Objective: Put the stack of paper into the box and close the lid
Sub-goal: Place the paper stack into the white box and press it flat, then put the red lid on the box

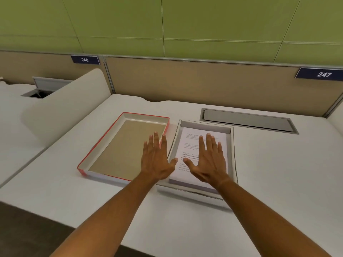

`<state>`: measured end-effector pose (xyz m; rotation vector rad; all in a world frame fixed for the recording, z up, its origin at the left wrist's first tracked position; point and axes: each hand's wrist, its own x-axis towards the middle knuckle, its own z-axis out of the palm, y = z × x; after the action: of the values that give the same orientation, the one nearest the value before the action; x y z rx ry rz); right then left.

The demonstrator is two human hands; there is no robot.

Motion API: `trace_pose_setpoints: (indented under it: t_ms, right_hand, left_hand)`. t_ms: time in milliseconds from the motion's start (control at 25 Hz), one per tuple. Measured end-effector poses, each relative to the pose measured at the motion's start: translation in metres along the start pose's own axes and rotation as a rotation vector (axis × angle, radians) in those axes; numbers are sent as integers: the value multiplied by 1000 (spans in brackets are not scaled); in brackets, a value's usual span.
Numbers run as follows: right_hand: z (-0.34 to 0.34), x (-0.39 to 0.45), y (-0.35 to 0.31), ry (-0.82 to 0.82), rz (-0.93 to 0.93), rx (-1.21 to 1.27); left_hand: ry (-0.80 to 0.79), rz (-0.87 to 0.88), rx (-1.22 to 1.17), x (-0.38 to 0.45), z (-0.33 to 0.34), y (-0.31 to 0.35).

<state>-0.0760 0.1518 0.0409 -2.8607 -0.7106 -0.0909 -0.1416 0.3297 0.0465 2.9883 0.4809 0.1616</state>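
Observation:
A white box [233, 156] lies open on the desk, right of centre, with the stack of printed paper [189, 143] inside it. To its left the red-edged lid [96, 151] rests upside down, its brown inside facing up. My right hand [208, 160] is flat above the paper, fingers spread; whether it touches the sheets is unclear. My left hand [156, 158] hovers open over the lid's right edge and the gap between lid and box. Neither hand holds anything.
The white desk [278, 182] has a closed grey cable hatch [246, 120] behind the box. A curved white divider [70, 106] rises at the left, with a tan partition [204, 80] behind. The desk's front edge runs near my forearms.

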Motion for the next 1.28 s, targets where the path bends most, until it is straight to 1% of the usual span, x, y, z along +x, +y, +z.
trace_pose_setpoints:
  t_ms: [160, 320, 560, 720, 840, 960, 1080, 1200, 1280]
  right_hand:
    - [-5, 3, -21, -5, -8, -24]
    - [3, 11, -40, -1, 36, -34]
    - [24, 28, -71, -25, 156, -57]
    - [33, 29, -85, -30, 223, -53]
    - [35, 27, -91, -34, 263, -71]
    - [34, 29, -93, -24, 290, -66]
    - [31, 33, -95, 16, 293, -8]
    - [26, 42, -101, 45, 295, 123]
    - [22, 48, -110, 91, 319, 261]
  left_hand:
    - [-11, 19, -41, 0, 1, -22]
    - [-20, 11, -91, 13, 7, -48]
    - [-175, 4, -164, 43, 28, -87]
    - [-173, 49, -186, 56, 42, -90]
    - [-210, -1, -306, 61, 43, -84]
    - [-223, 0, -372, 66, 34, -79]
    - [-173, -11, -496, 73, 9, -79]
    - [-29, -16, -674, 88, -36, -87]
    - [42, -55, -882, 100, -71, -98]
